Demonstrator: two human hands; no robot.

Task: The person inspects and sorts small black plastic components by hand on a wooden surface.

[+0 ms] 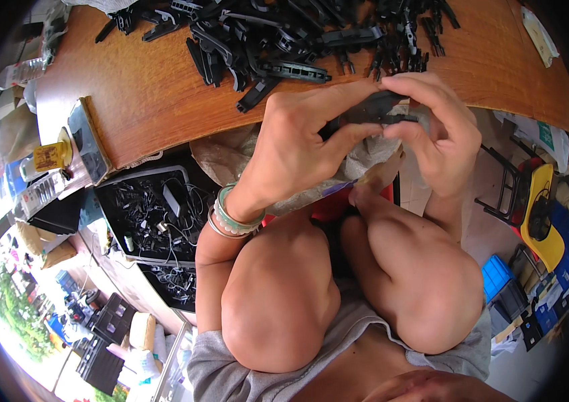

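A dark plastic part (373, 109) is held up between my two hands, just off the near edge of the wooden table. My left hand (304, 137) pinches its left side with thumb and forefinger. On the other side, my right hand (442, 127) closes its thumb and fingers on the right end. The fingertips of both hands almost meet, and part of the piece is hidden behind them. Beyond them, a heap of black plastic parts (284, 40) lies on the table, with long clip-like pieces at its near side.
Below the wooden table (144, 100), a pale plastic bag (231, 154) hangs over my knees. Black trays (147, 214) of small parts and wires stand at the left. A dark flat case (90, 141) lies on the table's left edge. A yellow chair (540, 218) stands at the right.
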